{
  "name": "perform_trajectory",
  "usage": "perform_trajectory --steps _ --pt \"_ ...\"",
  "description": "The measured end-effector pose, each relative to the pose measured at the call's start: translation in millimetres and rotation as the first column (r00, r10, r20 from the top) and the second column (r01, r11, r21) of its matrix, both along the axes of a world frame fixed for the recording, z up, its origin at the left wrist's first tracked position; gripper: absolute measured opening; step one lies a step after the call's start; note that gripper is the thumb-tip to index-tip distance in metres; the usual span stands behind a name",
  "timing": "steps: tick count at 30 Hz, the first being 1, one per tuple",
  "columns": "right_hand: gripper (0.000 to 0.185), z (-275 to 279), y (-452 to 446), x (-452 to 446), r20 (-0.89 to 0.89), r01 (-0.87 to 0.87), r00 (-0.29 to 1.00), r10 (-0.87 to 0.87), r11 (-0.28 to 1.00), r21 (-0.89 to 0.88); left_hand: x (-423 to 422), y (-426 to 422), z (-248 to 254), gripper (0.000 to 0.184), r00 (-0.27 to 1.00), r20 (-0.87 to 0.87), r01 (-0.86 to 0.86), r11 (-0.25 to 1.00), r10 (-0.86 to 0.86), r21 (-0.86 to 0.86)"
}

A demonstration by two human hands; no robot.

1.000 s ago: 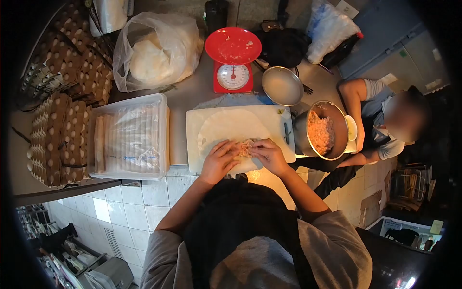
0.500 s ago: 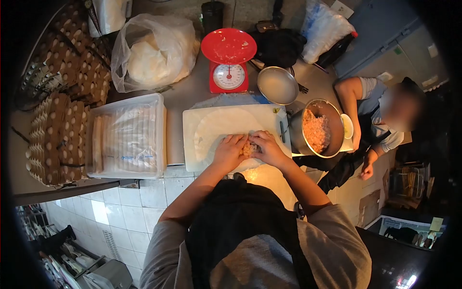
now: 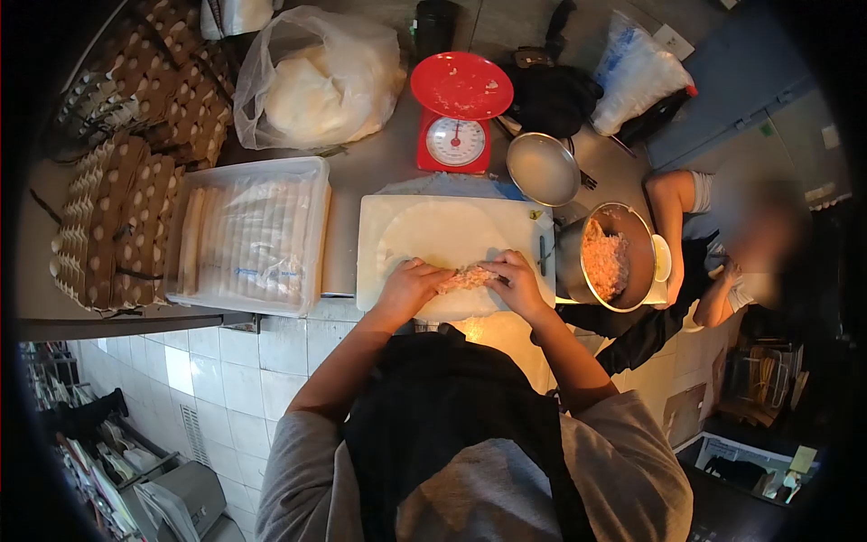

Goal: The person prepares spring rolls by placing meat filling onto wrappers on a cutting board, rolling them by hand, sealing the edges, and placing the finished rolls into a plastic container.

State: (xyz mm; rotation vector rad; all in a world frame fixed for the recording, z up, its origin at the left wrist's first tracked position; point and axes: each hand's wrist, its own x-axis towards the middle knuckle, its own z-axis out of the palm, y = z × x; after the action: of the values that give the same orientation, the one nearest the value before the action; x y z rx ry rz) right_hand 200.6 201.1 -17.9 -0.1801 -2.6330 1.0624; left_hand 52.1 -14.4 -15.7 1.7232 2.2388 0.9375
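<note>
On a white cutting board point(image 3: 368, 217) lies a stack or sheet of thin, round, pale wrapper point(image 3: 438, 230). A strip of pinkish minced filling point(image 3: 466, 279) runs sideways along its near part. My left hand point(image 3: 408, 289) presses its fingertips around the strip's left end. At the right end, my right hand point(image 3: 515, 284) has its fingers closed in on the filling. Some fingertips are hidden. Just right of the board stands a metal pot point(image 3: 639, 262), tilted in view, with more minced filling point(image 3: 603, 257) inside.
Left of the board is a plastic container point(image 3: 322, 235) of long pale rolls. Egg trays point(image 3: 117, 226) are stacked farther left. Behind are a bag of wrappers point(image 3: 316, 86), a red scale point(image 3: 461, 86) and a metal bowl point(image 3: 543, 168). Another person point(image 3: 673, 212) sits at the right.
My hands have moved apart, and the filling between them has gone from a compact clump to a longer strip. The view has shifted slightly. The other person's lower hand has risen.
</note>
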Motion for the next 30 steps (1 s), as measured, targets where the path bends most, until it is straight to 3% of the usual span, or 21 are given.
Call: perform_trajectory --steps 2,5,8,11,17,20,23,27,30 --pt "0.046 9.5 -3.2 0.4 0.039 0.014 0.999 -0.008 0.990 -0.139 1.6 -6.9 9.2 0.045 0.996 0.010 -0.087 0.993 0.086 0.081" --pt "0.046 6.1 -2.2 1.2 -0.023 -0.007 1.000 0.007 1.000 0.013 -8.1 -17.0 1.3 0.041 0.997 0.045 -0.066 0.992 0.062 0.104" --pt "0.044 -6.8 2.6 0.5 0.037 0.000 0.999 0.000 1.000 -0.010 -13.6 -26.1 -8.0 0.040 0.997 0.065 -0.033 0.996 0.028 0.084" --pt "0.042 21.8 -8.3 -1.4 -0.045 0.006 0.999 -0.007 1.000 -0.019 -10.4 -33.1 8.0 0.040 0.994 0.092 -0.072 0.992 0.062 0.101" --pt "0.041 12.9 0.9 3.9 0.072 0.009 0.997 -0.012 0.999 0.032 -19.9 -45.8 -8.3 0.042 0.994 0.098 -0.065 0.992 0.054 0.108" --pt "0.039 47.6 -19.5 -7.1 -0.080 0.022 0.997 -0.002 0.968 0.249 -14.4 -47.3 12.4 0.040 0.990 0.048 -0.140 0.982 0.134 0.128" --pt "0.034 39.7 -38.0 -24.6 -0.078 -0.164 0.980 0.185 0.963 0.216 -15.5 -54.5 9.6 0.041 0.990 0.076 -0.133 0.980 0.122 0.146" --pt "0.013 22.8 -64.3 -57.2 -0.046 -0.205 0.973 0.228 0.934 0.292 -22.5 -58.6 -3.4 0.042 0.985 0.153 -0.102 0.987 0.082 0.126" --pt "0.005 32.8 -68.2 -70.0 -0.010 -0.258 0.962 0.271 0.926 0.275 -17.9 -63.2 10.7 0.033 0.975 0.158 -0.172 0.980 0.155 0.099"
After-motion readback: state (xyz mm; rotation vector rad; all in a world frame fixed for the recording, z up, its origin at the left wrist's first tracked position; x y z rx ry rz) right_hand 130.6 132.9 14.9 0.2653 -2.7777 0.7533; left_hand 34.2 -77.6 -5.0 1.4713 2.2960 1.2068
